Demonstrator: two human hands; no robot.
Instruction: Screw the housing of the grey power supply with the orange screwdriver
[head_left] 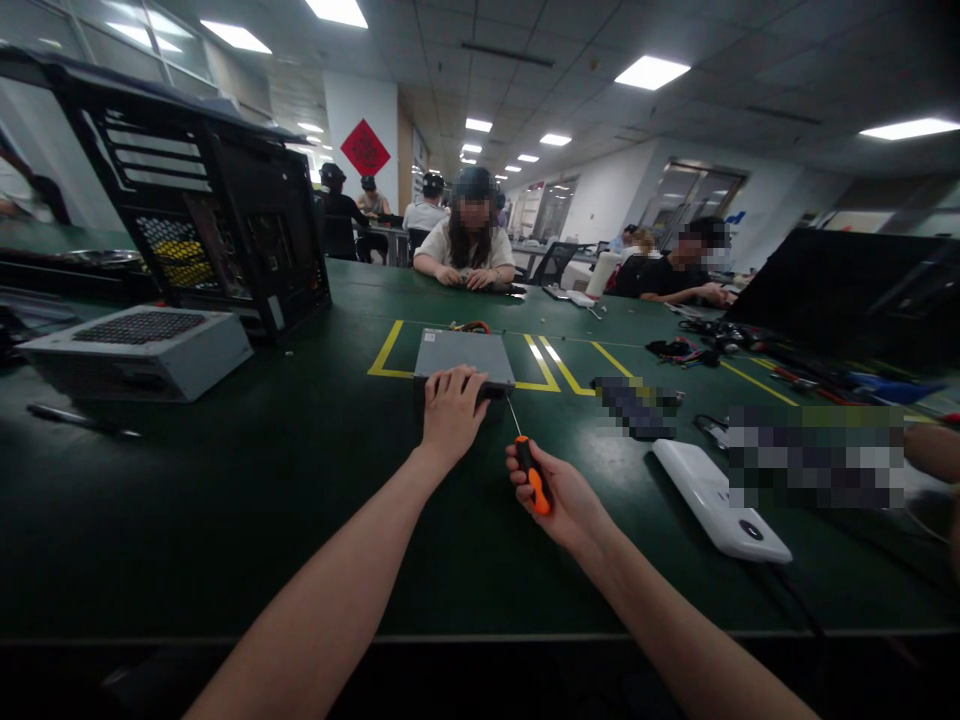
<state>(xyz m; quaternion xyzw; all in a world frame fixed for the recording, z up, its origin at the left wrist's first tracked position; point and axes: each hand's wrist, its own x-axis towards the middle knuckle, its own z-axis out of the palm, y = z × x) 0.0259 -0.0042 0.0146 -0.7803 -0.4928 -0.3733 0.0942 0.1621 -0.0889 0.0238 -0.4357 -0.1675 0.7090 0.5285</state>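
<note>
The grey metal box (465, 352) sits on the green table (337, 580) straight ahead, on the far side of both hands and midway between left and right; its longer side seems to run left to right, though the low view foreshortens its depth. The left hand (455, 405) is the nearer one, already touching: its fingers are spread and bent over the near edge of the top, resting on the box rather than wrapped around it. The right hand (559, 487) is set lower and to the right, apart from the box, and closed around the handle of an orange-and-black screwdriver (531, 470). The key relation is the line of that tool — its thin shaft slants far and left from the fist, the tip meeting the view of the box near its right end on the near side, just right of the left hand. Whether the tip touches metal — or stops just short — I cannot tell. Loose wires (472, 326) show beyond the box's far edge.
</note>
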